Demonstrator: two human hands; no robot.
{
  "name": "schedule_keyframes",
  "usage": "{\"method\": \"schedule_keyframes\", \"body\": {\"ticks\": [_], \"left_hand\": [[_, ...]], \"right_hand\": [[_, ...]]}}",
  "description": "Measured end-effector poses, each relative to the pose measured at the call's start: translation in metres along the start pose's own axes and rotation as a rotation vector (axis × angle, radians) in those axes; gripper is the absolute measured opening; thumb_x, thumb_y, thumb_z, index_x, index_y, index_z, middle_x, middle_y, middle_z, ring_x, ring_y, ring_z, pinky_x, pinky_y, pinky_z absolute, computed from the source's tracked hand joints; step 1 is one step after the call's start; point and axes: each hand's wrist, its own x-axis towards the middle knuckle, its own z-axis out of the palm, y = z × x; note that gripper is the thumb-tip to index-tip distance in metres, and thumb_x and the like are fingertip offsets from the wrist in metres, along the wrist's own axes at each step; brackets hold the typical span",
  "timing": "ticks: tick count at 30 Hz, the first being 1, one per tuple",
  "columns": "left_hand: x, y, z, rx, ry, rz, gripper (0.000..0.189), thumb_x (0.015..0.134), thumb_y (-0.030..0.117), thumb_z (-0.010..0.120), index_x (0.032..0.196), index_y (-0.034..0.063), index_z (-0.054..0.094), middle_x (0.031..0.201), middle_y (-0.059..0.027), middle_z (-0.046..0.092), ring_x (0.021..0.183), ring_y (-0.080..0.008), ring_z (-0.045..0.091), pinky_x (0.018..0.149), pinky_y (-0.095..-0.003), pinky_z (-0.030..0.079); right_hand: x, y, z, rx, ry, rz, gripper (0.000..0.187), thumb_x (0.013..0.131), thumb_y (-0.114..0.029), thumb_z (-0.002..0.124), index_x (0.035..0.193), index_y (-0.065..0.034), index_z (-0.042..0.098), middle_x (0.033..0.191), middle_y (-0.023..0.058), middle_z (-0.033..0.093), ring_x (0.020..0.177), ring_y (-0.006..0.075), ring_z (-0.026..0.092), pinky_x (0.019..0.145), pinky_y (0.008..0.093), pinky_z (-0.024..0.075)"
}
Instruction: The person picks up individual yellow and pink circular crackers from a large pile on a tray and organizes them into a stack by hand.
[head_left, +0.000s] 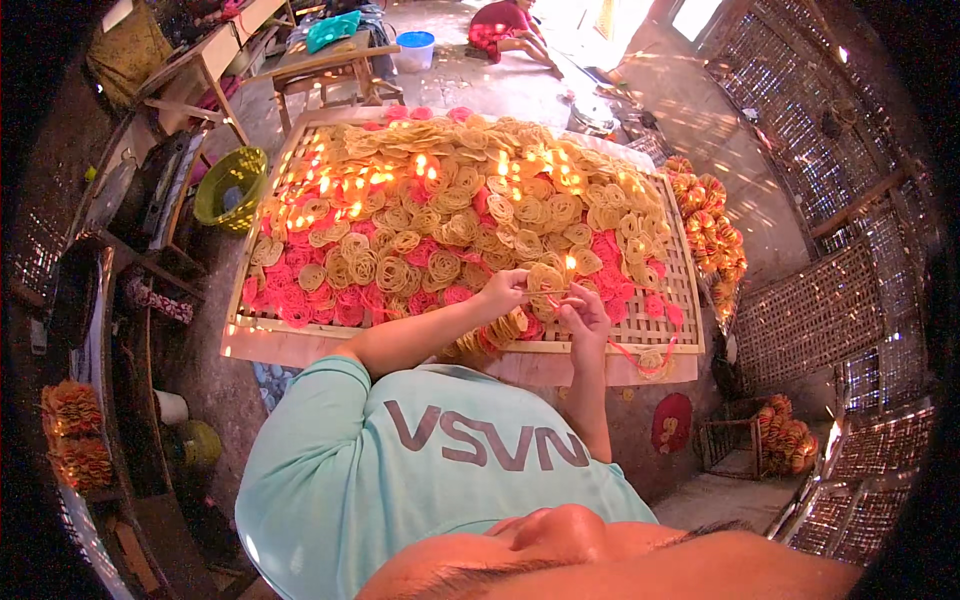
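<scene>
Over the near edge of a woven lattice tray (457, 336), my left hand (508, 291) pinches the side of a tan coiled noodle-like disc (545, 279). My right hand (586, 311) is at the disc's other side, its fingers around a thin stick or strand and a pink ribbon (634, 358). The ribbon trails down to the right and loops up to the tray's edge. Many tan discs (442, 266) and pink discs (285, 292) cover the tray. A bunch of stacked discs (491, 335) hangs just below my hands, partly hidden by my left forearm.
Orange-and-tan bundles (709, 217) are right of the tray. A green basin (234, 187) and a wooden bench (330, 67) lie left and behind. A person (506, 30) sits on the floor at the back, near a white bucket with a blue lid (415, 52). Woven walls (814, 300) stand at right.
</scene>
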Motion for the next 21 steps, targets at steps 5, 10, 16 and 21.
{"method": "schedule_keyframes", "body": {"ticks": [5,10,16,21], "left_hand": [[0.005,-0.023,-0.005,-0.011,-0.027,-0.083,0.023,0.082,0.005,0.058,0.104,-0.0011,0.06,0.095,-0.0017,0.061,0.086,-0.007,0.054,0.076,-0.0213,0.045],[0.003,-0.032,-0.006,-0.056,-0.11,-0.022,0.024,0.083,0.006,0.057,0.106,-0.0001,0.059,0.097,-0.0019,0.061,0.088,-0.0079,0.055,0.078,-0.0222,0.045],[0.001,-0.029,-0.009,-0.049,-0.172,-0.083,0.028,0.081,0.001,0.055,0.109,-0.0001,0.057,0.101,-0.0016,0.061,0.09,-0.0077,0.055,0.08,-0.0227,0.044],[-0.003,-0.011,-0.009,0.026,-0.264,-0.128,0.027,0.082,0.002,0.055,0.108,0.0008,0.057,0.101,0.0,0.06,0.09,-0.0072,0.054,0.081,-0.0232,0.043]], "right_hand": [[0.004,-0.001,0.005,0.07,0.202,-0.014,0.018,0.082,-0.001,0.056,0.1,-0.0033,0.055,0.079,0.0027,0.058,0.069,0.0083,0.054,0.064,0.0202,0.0456],[0.007,-0.003,0.013,0.085,0.26,-0.124,0.013,0.085,-0.002,0.052,0.098,-0.0041,0.051,0.081,-0.0005,0.05,0.068,0.006,0.051,0.062,0.0187,0.0443],[0.009,-0.007,0.012,-0.24,0.168,-0.269,0.016,0.088,-0.001,0.042,0.104,-0.0015,0.044,0.088,0.0037,0.047,0.067,0.0092,0.053,0.056,0.0244,0.0506],[0.014,-0.006,0.01,-0.114,0.123,-0.249,0.021,0.087,0.0,0.037,0.108,-0.0019,0.04,0.09,0.0047,0.044,0.071,0.0106,0.052,0.056,0.0248,0.0508]]}}
